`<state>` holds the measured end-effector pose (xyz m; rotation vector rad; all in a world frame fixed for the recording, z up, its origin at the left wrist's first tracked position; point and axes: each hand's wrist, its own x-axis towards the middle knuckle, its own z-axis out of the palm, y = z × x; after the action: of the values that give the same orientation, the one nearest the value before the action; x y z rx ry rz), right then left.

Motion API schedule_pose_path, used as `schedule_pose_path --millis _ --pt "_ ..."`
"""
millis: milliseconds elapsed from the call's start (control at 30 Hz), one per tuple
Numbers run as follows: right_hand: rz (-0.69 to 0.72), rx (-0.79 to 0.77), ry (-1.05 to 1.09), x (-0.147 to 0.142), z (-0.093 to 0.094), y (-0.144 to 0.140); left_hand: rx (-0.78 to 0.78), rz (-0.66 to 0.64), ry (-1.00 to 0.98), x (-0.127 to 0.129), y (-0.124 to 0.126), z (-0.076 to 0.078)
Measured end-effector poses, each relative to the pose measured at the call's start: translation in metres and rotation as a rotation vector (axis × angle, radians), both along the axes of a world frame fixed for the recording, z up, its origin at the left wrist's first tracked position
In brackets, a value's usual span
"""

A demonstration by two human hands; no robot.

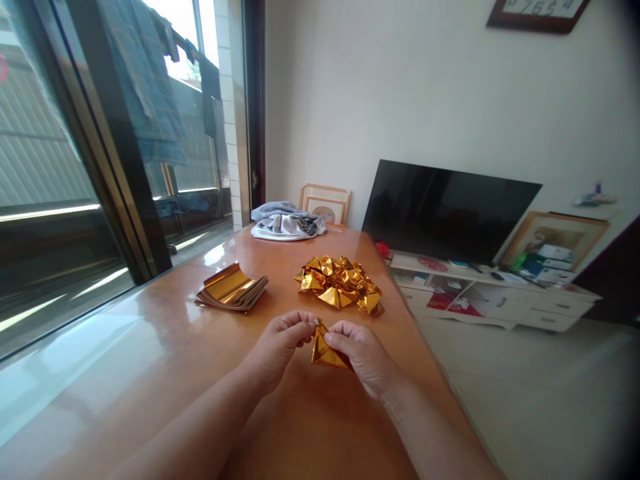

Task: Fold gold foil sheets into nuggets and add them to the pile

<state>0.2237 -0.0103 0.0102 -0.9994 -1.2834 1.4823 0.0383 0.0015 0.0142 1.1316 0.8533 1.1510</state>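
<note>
A partly folded piece of gold foil paper [326, 353] is held between both hands above the wooden table [280, 427]. My left hand [283, 340] pinches its upper corner with thumb and fingertips. On its right side, my right hand [361, 350] grips it, thumb pressed on the front and the fingers mostly hidden behind. Beyond the hands lies a heap of folded gold paper pieces [340, 283]. To the left sits a stack of flat gold foil sheets [233, 288], the top ones curling up.
Grey and white cloth [285, 223] is piled at the table's far end, with picture frames [325, 203] behind it. Glass sliding doors [100, 153] run along the left. Past the table's right edge stand a television [445, 210] and a white cabinet [500, 300].
</note>
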Motion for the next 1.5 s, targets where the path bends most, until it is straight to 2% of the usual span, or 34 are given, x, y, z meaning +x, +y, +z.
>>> schedule_pose_path --millis 167,300,433,800,1067,1200,1333,1500 --pt "0.03 0.015 -0.053 0.004 0.002 0.0 -0.03 -0.05 0.003 -0.002 0.0 0.001" --pt "0.08 -0.042 -0.03 0.006 0.005 -0.001 -0.036 -0.085 0.003 -0.002 0.0 0.002" --pt "0.129 -0.093 0.024 0.006 0.007 -0.003 -0.013 -0.091 -0.002 -0.003 -0.001 0.004" --pt "0.144 -0.129 -0.001 0.006 0.008 -0.004 0.01 -0.071 0.025 -0.001 -0.001 0.001" --pt "0.163 -0.141 0.154 0.008 0.006 0.0 -0.048 -0.115 -0.014 0.001 -0.003 0.003" --pt "0.138 -0.095 0.092 0.008 0.003 0.001 -0.029 -0.114 0.025 0.004 -0.006 0.004" --pt "0.093 -0.012 -0.015 0.003 -0.001 0.002 -0.033 -0.044 0.045 0.007 -0.007 0.002" --pt "-0.137 0.301 -0.276 -0.003 -0.006 0.001 -0.031 -0.011 0.097 0.007 -0.005 -0.001"
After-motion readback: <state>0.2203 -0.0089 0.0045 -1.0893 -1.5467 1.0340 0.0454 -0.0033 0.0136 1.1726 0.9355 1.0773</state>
